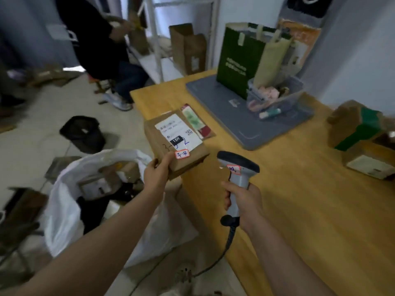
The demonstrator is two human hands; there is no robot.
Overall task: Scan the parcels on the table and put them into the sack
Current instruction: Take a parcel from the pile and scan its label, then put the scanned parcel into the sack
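While gripping the barcode scanner (238, 165) in the right hand (243, 201), fingers wrapped round its grey handle, pinched the near corner of the cardboard parcel (177, 142) in the left hand (157, 174), thumb on top. Held that parcel label-up at the near-left corner of the wooden table (299, 210), partly past the edge, just ahead of the scanner's head; could not tell whether its far end rested on the wood.

Judged the step as the scan itself, given the upturned label and the scanner nose pointed toward it. Could not tell whether a read had registered.

Next move, by that judgement: a swing left and down into the white sack (64, 210), open on the floor below the left forearm and already holding several boxes. Called for clearing the table edge and the sack's slumped rim, and for minding the scanner cable (226, 248) hanging near the sack.

Farther along the table: a flat green-and-red packet (195, 121) just beside the held parcel, then a grey tray (245, 129) bearing a clear plastic bin (275, 97) and a green paper bag (239, 60). At the far right, well apart, two more cardboard boxes (367, 161), probably waiting their turn. On the floor beyond the sack, a black wastebasket (83, 133); farther back, a seated person (96, 39), well off the path.
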